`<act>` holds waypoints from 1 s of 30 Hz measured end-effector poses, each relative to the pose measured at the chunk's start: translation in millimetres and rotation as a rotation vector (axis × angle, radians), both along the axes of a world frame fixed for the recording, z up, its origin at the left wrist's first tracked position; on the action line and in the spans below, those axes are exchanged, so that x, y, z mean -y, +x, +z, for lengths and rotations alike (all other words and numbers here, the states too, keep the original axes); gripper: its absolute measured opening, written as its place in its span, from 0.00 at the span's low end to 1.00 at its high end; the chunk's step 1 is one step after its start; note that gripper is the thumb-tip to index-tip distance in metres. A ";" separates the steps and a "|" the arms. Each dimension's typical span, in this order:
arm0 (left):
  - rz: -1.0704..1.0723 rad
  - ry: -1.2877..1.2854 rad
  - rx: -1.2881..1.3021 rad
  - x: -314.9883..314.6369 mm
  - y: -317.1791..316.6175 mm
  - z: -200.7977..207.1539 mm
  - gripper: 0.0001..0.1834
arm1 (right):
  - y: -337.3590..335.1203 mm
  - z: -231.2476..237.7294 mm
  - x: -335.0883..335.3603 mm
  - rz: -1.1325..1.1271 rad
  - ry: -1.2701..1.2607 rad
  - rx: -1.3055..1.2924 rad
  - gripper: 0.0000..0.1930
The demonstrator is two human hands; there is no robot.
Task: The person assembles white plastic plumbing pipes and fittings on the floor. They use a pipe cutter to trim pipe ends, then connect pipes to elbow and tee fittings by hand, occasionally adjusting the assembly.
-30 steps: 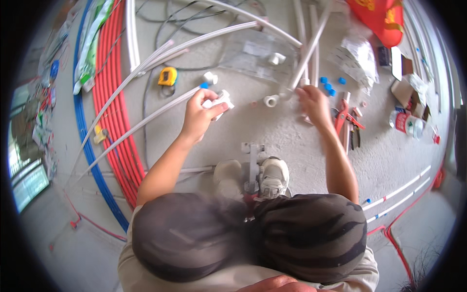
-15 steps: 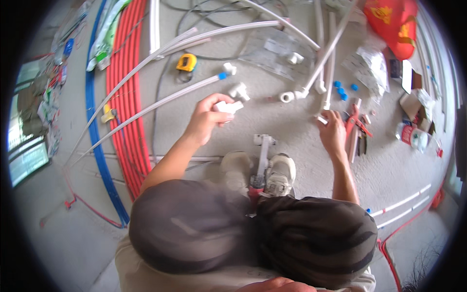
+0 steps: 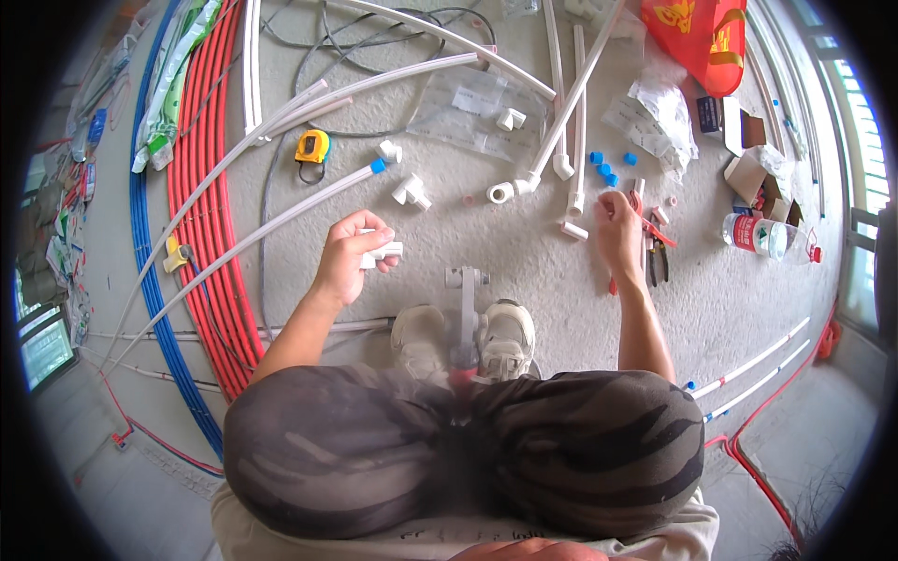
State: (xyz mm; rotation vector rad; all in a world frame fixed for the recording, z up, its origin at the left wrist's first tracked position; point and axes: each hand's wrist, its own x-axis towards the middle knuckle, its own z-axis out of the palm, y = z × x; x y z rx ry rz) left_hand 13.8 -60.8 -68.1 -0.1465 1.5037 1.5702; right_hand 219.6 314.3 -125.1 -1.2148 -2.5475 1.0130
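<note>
fitting: we hold a small white pipe fitting (image 3: 382,252) in our left hand (image 3: 348,266), lifted just above the concrete floor (image 3: 524,271), in front of our knees.
left grip: closed on the fitting, thumb and fingers curled round its body with one end sticking out to the right.
right grip: our right hand (image 3: 619,232) reaches down by the red-handled pliers (image 3: 645,248); fingers bent, touching or just over the handles, and we cannot tell whether anything is pinched.
close by: a short white pipe stub (image 3: 573,230) lies just left of the right hand; a white tee (image 3: 410,191) and a blue-capped pipe (image 3: 281,217) lie just beyond the left hand.
farther out: an elbow joint (image 3: 503,192) on a long white pipe, loose blue caps (image 3: 603,168), a yellow tape measure (image 3: 311,147), red conduits (image 3: 201,234) at the left.
doing it well: we judge it best to keep the fitting's open end facing the right hand and clear of grit, hold it steady at its body rather than its mouth, and take a firm hold of whatever the right hand picks up before bringing the two together.
</note>
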 end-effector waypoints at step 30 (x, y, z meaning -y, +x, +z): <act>-0.361 0.121 0.068 -62.1 35.9 62.8 0.23 | -30.5 73.1 139.2 0.162 -1.286 -0.691 0.13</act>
